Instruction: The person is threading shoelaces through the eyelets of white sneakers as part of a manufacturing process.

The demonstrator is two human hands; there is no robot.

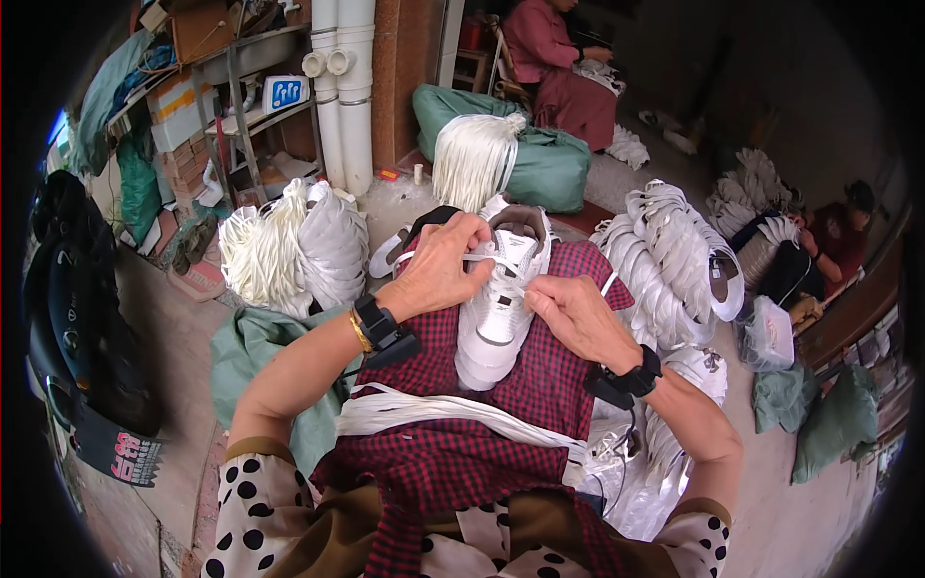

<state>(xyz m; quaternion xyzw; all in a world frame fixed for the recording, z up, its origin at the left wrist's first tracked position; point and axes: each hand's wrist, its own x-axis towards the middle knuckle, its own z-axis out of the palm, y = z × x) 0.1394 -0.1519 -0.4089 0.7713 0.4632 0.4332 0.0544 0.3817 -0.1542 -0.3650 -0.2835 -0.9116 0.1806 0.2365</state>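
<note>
A white sneaker (485,358) lies on the red-and-black checked apron (424,342) over my lap, its heel opening away from me. My left hand (438,270), at the upper left of the shoe, has its fingers pinched on a white shoelace (474,257) near the tongue. Close to the eyelets on the other side, my right hand (583,318) pinches the lace between thumb and forefinger. A loose lace end sticks out beyond the right hand. Across my lap, nearer to me, rests a bundle of white laces (453,416).
Stacked white shoe parts stand at left (334,250) and right (665,250). Ahead, a hank of white laces (472,159) rests on a green sack (554,164). Two other people sit beyond, one at the top, one at far right. A black scooter (82,318) stands at left.
</note>
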